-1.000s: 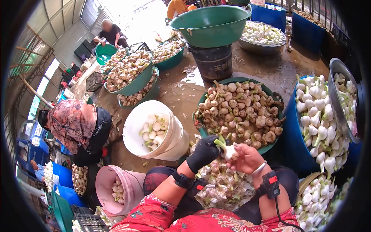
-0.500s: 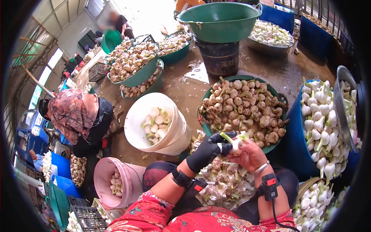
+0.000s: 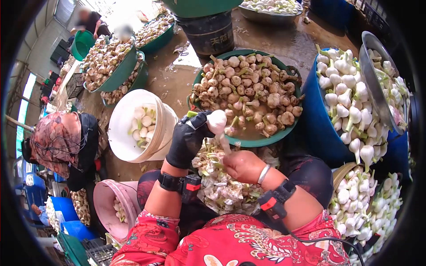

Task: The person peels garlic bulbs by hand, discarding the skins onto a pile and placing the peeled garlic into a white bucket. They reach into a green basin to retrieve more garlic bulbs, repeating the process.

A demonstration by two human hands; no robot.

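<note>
My left hand (image 3: 190, 138), in a black fingerless glove, grips a white garlic bulb (image 3: 216, 121) near the green tub's front rim. A green stem end pokes out on the glove's left side. Below and right of the bulb, my bare right hand (image 3: 242, 166) is closed on a pale strip of garlic skin (image 3: 225, 145) that trails up towards the bulb. Under both hands a heap of torn garlic skins (image 3: 226, 188) lies in my lap area. Just beyond, the green tub (image 3: 266, 141) holds unpeeled garlic bulbs (image 3: 246, 91) in brownish water.
At left stand a white bucket (image 3: 116, 126) of cleaned bulbs and a pink bucket (image 3: 104, 204) with some inside. A blue barrel (image 3: 320, 128) heaped with white garlic is at right, beside a metal basin (image 3: 370, 73). A person (image 3: 57, 137) bends over at left.
My right hand has moved down and away from the bulb, drawing a strip of skin. The bulb now shows smooth and white in my left hand. The view has shifted right and down.
</note>
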